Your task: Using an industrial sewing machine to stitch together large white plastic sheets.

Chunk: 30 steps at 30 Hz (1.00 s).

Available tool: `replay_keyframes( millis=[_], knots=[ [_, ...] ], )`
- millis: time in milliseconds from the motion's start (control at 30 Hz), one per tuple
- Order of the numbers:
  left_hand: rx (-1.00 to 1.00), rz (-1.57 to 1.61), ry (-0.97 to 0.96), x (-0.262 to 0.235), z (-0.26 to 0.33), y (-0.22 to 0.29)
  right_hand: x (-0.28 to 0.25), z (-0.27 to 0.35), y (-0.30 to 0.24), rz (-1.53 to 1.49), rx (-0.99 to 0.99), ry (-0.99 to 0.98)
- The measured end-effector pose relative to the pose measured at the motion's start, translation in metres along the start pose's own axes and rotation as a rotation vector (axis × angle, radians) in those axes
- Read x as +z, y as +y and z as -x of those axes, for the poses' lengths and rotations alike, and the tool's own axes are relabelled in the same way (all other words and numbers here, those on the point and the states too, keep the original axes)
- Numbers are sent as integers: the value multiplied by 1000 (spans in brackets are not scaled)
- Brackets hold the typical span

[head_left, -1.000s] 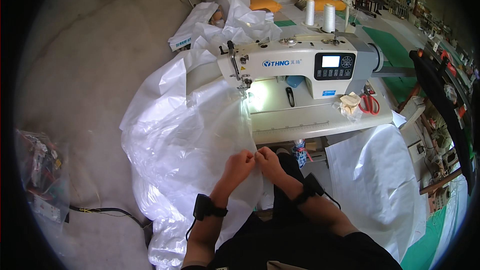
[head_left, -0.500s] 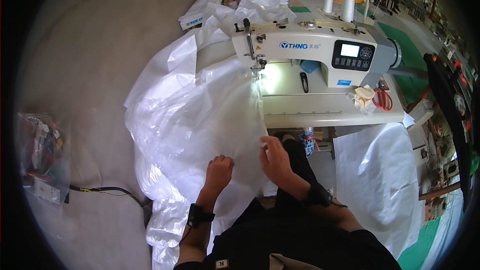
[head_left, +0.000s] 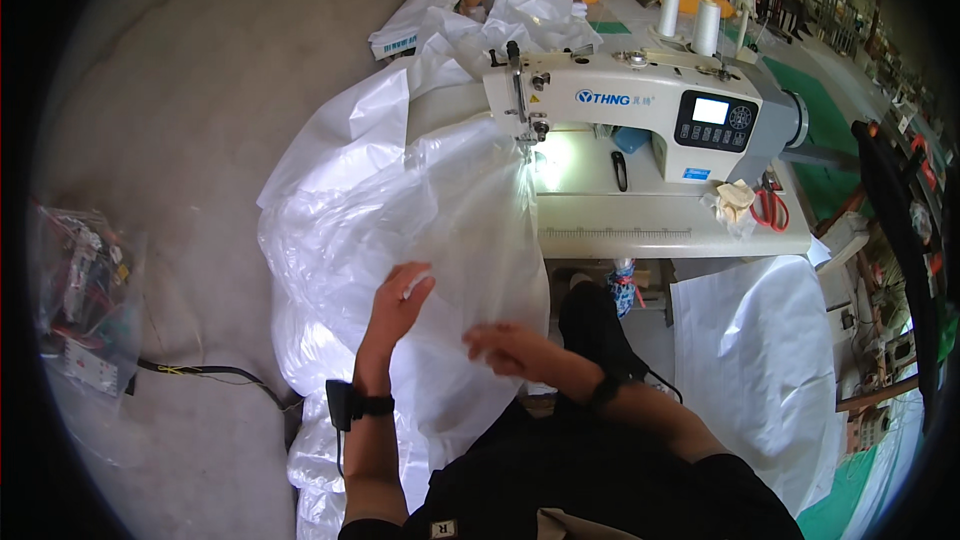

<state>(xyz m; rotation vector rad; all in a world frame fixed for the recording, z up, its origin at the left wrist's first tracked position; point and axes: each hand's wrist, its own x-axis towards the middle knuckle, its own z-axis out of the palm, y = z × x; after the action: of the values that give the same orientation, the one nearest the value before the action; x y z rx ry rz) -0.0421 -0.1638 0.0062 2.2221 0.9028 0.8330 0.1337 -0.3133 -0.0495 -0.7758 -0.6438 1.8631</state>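
Note:
A large sheet of thin white plastic film (head_left: 450, 230) runs from under the needle of a sewing machine (head_left: 620, 90) down over my lap and off to the left. Over the film, my left hand (head_left: 396, 305) is raised, thumb apart from the fingers, with nothing plainly held. My right hand (head_left: 512, 348) reaches leftward across the film, lower and closer to my body. Its fingers are slightly blurred but look apart and bare. Whether either hand touches the film is hard to make out. The machine's lamp lights the needle area.
On the machine table lie a small black thread snipper (head_left: 619, 171), red-handled scissors (head_left: 770, 208) and a crumpled cloth scrap (head_left: 735, 202). Two white thread cones (head_left: 706, 28) stand behind. Another white sheet (head_left: 755, 360) hangs at right. A clear bag of oddments (head_left: 90, 290) is at left.
My right hand has left the film's right edge and swung left and toward me. My left hand has moved left and away from me, its fingers opening. The view has shifted slightly.

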Motion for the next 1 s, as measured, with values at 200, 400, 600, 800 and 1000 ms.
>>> replay_keyframes(
  millis=[200,400,600,800,1000],
  knots=[
    [-204,-790,6,-13,-40,-123,-12,59,40,601,422,-151],
    [-334,-825,-26,-58,-69,-163,-41,93,37,771,140,-255],
    [-31,-681,64,-41,-97,-78,-64,34,14,857,-465,581],
    [124,-486,-168,95,-13,62,-42,-6,-9,681,-507,828],
    [57,-263,-176,111,-5,55,-46,-11,-6,756,-653,894]
  ],
)
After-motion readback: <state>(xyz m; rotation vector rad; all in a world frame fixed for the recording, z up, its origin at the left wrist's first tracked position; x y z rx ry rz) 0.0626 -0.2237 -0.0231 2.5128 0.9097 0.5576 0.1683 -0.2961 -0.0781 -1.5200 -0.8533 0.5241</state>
